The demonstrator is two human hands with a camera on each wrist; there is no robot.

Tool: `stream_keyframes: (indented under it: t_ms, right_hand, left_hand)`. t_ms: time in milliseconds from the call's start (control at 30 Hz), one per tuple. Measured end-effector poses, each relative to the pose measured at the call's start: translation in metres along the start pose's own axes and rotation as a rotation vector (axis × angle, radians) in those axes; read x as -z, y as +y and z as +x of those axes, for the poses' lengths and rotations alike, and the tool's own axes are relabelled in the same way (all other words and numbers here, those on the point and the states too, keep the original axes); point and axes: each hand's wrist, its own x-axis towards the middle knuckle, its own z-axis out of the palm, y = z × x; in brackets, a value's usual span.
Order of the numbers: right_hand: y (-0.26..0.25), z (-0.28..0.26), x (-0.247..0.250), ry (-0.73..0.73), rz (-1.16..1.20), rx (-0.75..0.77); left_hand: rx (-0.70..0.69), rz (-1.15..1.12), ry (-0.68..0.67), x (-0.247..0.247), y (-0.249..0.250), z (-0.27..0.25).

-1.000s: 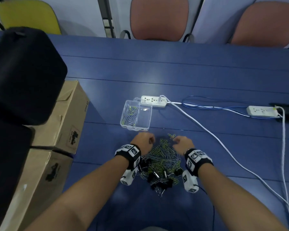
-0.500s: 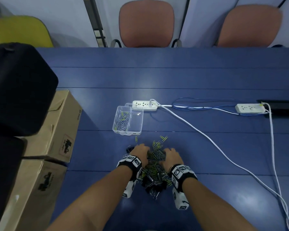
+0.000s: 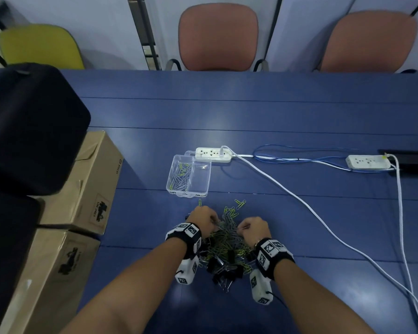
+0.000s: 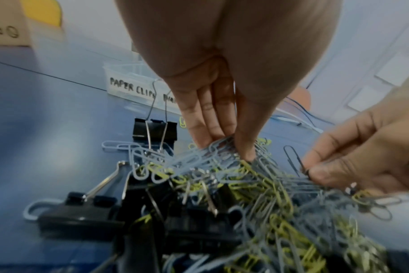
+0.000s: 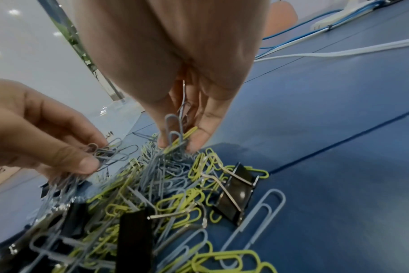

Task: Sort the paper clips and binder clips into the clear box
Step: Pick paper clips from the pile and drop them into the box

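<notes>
1. Your left hand [image 3: 204,219] sits on the far left side of the pile of clips [image 3: 226,247] on the blue table [image 3: 275,112]. Its fingers [image 4: 208,118] and thumb pinch a bunch of gray paper clips [image 4: 213,153] at the top of the pile.
2. Your right hand [image 3: 255,229] sits on the far right side of the pile, near your left hand but not touching it. Its thumb and fingers [image 5: 206,120] pinch a few gray paper clips [image 5: 175,127] that stand up between them.
3. The pile is a mix of gray and yellow-green paper clips with black binder clips [image 3: 223,266]. Most of the binder clips lie on the side close to you.
4. One black binder clip [image 4: 155,129] stands at the left edge of the pile with its wire handles up.
5. A few loose yellow-green paper clips [image 3: 240,203] lie on the table just past the pile.
6. The clear box [image 3: 188,175] stands past the pile, a bit to the left. It has two parts. The left part holds some paper clips. I cannot tell what is in the right part.
7. The front of the box says "PAPER CLIPS" on the left. Your hand hides the other word.
8. A white power strip [image 3: 212,154] lies right behind the box. Its white cord [image 3: 299,206] runs across the table to the right.
9. Cardboard boxes [image 3: 89,182] stand on your left.
</notes>
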Motion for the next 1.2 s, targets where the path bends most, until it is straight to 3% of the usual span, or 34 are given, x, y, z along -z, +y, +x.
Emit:
stream_keyframes:
  t_ms: [133, 333, 600, 867, 1200]
  right_hand:
    - [0.004, -0.003, 0.01, 0.052, 0.166, -0.026]
    - [0.006, -0.009, 0.025, 0.092, 0.386, -0.012]
    - [-0.01, -0.016, 0.032, 0.071, 0.588, 0.012]
    - [-0.032, -0.011, 0.027, 0.003, 0.749, 0.002]
    - [-0.052, 0.01, 0.014, -0.037, 0.775, -0.052]
  left_hand:
    - [0.008, -0.133, 0.073, 0.012, 0.004, -0.005]
    - [0.138, -0.511, 0.166, 0.029, 0.008, -0.012]
    - [0.168, -0.934, 0.19, 0.054, 0.015, -0.017]
    - [0.181, -1.02, 0.251, 0.087, -0.005, -0.007]
    - [0.193, -1.054, 0.428, 0.167, -0.035, 0.034]
